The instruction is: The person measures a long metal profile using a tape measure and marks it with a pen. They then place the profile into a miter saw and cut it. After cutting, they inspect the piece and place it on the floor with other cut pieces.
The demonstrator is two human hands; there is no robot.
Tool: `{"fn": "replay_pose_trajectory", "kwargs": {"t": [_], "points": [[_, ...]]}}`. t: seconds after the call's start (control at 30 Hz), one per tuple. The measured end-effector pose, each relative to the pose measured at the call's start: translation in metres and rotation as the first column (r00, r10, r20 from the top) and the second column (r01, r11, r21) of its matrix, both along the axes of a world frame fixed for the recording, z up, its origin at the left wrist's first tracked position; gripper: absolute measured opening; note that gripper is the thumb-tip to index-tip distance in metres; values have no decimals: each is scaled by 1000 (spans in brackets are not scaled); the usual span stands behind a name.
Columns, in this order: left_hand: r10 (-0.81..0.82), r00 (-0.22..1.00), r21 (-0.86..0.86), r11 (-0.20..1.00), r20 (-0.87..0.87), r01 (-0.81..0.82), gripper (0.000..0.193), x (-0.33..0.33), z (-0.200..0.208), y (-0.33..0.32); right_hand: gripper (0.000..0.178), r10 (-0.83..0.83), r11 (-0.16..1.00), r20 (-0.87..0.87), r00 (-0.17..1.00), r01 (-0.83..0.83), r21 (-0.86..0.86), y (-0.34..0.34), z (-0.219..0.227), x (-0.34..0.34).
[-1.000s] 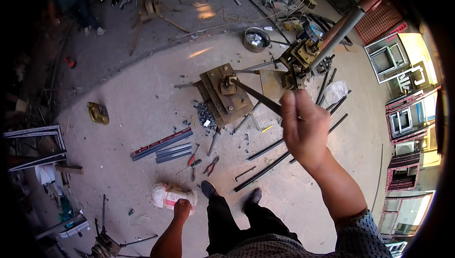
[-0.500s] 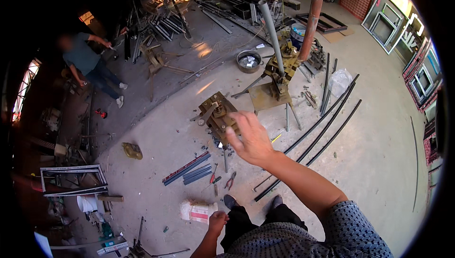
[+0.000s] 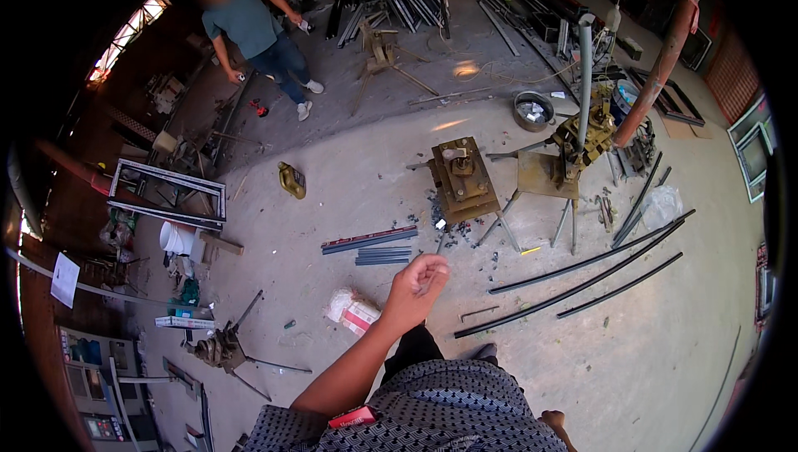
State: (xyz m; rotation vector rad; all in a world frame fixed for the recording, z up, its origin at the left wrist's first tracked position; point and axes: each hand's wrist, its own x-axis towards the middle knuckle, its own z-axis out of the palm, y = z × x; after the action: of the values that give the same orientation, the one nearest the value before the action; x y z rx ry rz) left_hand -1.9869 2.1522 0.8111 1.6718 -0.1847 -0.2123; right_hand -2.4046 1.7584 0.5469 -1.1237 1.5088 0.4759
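My left hand (image 3: 416, 286) is raised ahead of my body with its fingers curled in, and nothing shows in it. In the view it overlaps the floor near grey profile strips (image 3: 384, 256) and a white-and-red wrapped package (image 3: 357, 314), touching neither. Low by my right side, my right hand (image 3: 552, 420) is only partly visible, and its fingers are too hidden to read. Beyond my left hand stands a brass-coloured press (image 3: 464, 186) on legs. To its right is a second machine (image 3: 573, 153) with a long grey lever.
Long dark strips (image 3: 582, 273) lie on the floor to the right. An olive-gold jug (image 3: 291, 179) stands left of the press. A metal pot (image 3: 533, 110) sits farther back. At the upper left a co-worker (image 3: 258, 36) stands near a red tool (image 3: 258, 108). A window frame (image 3: 166, 194) is at the left.
My view has swung left, so the machines appear farther right. My right hand has dropped from near the press to my side. My left hand has risen forward.
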Motion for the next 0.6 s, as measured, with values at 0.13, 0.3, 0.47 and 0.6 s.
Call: {"fn": "replay_pose_trajectory", "kwargs": {"t": [0.13, 0.3, 0.47, 0.6], "points": [[-161, 953, -79, 979, 257, 187, 22, 29, 104, -28, 9, -60, 997, 90, 994, 64, -38, 39, 13, 33], [-263, 767, -147, 896, 585, 419, 28, 51, 195, -10, 23, -96, 983, 367, 925, 147, -114, 105, 51, 153], [-140, 610, -272, 801, 780, 533, 35, 69, 245, 28, 25, 56, 991, 498, 866, 13, -134, 140, 31, 194], [-26, 527, -377, 670, 849, 639, 35, 86, 259, 60, 31, 117, 961, 635, 763, 75, -267, 72, -59, 137]]}}
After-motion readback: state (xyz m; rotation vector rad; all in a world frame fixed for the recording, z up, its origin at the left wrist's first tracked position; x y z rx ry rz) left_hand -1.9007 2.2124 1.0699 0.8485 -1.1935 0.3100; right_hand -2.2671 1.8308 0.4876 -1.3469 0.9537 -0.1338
